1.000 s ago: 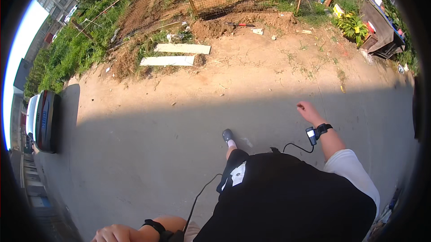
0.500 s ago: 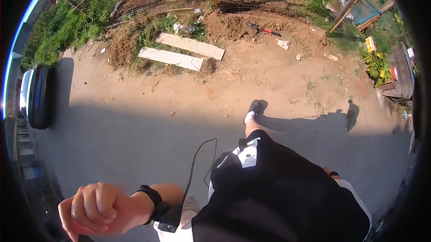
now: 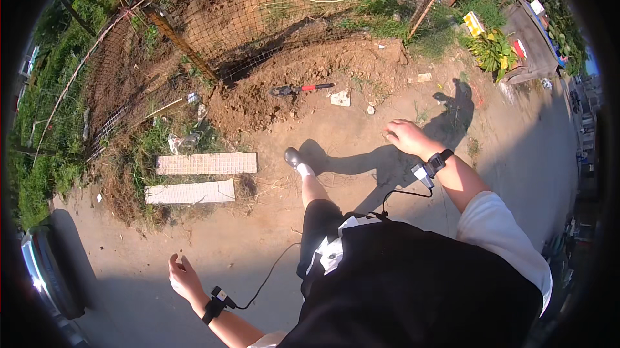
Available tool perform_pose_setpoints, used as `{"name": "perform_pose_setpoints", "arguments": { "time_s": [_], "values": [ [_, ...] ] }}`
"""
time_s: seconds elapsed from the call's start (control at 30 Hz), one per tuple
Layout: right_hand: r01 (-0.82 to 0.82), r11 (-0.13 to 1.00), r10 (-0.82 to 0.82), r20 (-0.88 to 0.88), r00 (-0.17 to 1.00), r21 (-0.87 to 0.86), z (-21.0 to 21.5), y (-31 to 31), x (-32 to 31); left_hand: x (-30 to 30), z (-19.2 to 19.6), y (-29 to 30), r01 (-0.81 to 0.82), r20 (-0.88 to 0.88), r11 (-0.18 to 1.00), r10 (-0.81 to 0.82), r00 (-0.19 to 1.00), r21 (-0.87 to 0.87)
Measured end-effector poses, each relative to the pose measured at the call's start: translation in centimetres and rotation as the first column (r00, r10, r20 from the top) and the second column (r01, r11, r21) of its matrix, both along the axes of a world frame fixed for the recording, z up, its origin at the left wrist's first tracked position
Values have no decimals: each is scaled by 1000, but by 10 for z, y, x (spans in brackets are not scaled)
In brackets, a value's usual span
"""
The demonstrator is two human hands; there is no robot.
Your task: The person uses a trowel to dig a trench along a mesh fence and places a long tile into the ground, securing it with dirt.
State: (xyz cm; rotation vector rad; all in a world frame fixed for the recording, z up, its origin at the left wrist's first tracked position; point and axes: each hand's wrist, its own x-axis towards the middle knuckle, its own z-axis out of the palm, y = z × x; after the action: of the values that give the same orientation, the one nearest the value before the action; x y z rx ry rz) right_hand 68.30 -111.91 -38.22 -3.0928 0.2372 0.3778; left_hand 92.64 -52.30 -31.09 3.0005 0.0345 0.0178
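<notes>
Lower left: left hand point(image 3: 185, 279), fingers apart. Centre right: right hand point(image 3: 409, 137), finger spacing indeterminate. White wrist-unit label point(image 3: 421, 173): illegible.

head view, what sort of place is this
Probably an outdoor lane beside a small garden plot: mesh netting on a slanting post, greenery around it, and a car at the left edge.

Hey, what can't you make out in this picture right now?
All in the head view:
Second foot: hidden by the black cloth garment.
Bare right hand: palm hidden by its own back.
Dark shiny car: partly cut off by the fisheye rim.
Red-and-black long-handled tool: head too small for detail.
</notes>
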Motion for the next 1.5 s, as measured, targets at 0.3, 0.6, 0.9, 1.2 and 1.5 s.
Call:
{"name": "perform_pose_setpoints", "arguments": {
  "time_s": [0.3, 0.6, 0.9, 1.2, 1.5],
  "values": [
    [312, 914, -207, -366, 907, 258, -90, -117, 136, 128, -189, -228, 291, -440, 908, -404, 802, -302],
    [359, 890, -138, -586, 799, 280, -251, -211, 270, 222, -200, -454, 296, -372, 819, -505, 779, -492],
    [72, 956, 58, -425, 904, 284, -548, -285, 385, 240, -390, -637, -629, -621, -118, -101, 777, -768],
    [-189, 935, 294, -361, 885, 299, -720, -343, 415, 213, -522, -680, -553, -552, -14, -37, 833, -833],
    [34, 855, 141, -294, 945, 517, -557, -527, 447, 223, -496, -731, -270, -226, 330, 165, 960, -905]
  ]
}}
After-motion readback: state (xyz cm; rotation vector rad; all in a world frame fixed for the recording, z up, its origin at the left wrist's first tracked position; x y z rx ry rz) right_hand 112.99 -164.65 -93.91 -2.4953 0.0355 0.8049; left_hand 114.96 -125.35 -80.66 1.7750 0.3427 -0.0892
